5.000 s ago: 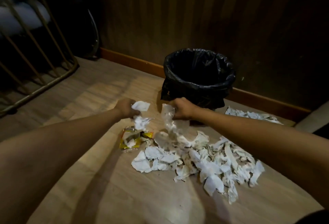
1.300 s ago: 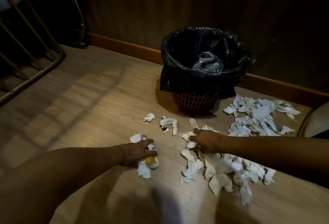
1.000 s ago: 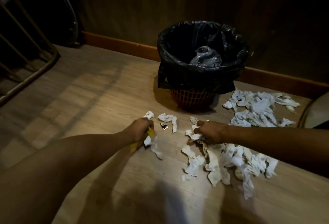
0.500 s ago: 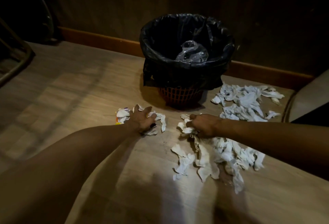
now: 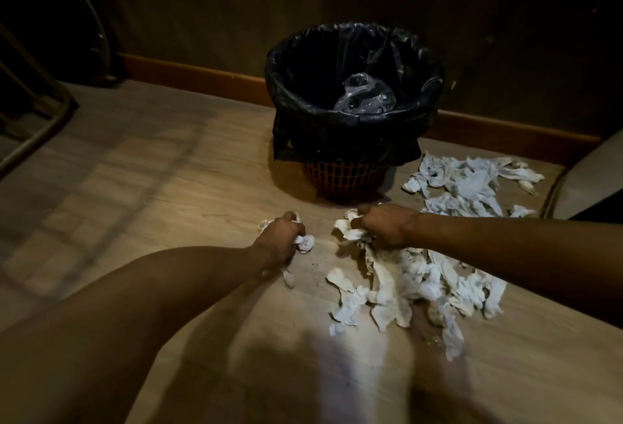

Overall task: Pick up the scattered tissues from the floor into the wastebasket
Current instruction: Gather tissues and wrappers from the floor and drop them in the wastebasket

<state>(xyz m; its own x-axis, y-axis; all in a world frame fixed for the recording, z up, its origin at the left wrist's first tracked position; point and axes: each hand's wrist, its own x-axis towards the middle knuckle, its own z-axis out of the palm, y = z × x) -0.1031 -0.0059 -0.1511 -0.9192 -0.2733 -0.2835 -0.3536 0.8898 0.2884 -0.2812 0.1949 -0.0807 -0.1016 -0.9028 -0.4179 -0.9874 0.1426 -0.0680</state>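
An orange mesh wastebasket point(image 5: 344, 181) lined with a black bag point(image 5: 350, 133) stands against the wall; crumpled clear plastic point(image 5: 364, 98) lies inside. My left hand point(image 5: 281, 238) is closed on a wad of white tissues point(image 5: 305, 242) on the floor in front of the basket, with a bit of yellow wrapper showing behind it. My right hand point(image 5: 384, 226) grips the top of a big pile of white tissues point(image 5: 414, 285). A second tissue pile point(image 5: 468, 184) lies to the right of the basket.
Wooden floor point(image 5: 151, 187) with a dark panelled wall and orange skirting board point(image 5: 195, 78) behind. A metal frame point(image 5: 37, 130) stands at the left. A pale furniture edge point(image 5: 590, 181) sits at the far right.
My left hand gathered loose tissues and the wrapper by the basket and has now closed on them. My right hand stays clenched on the pile's top. The view shifted.
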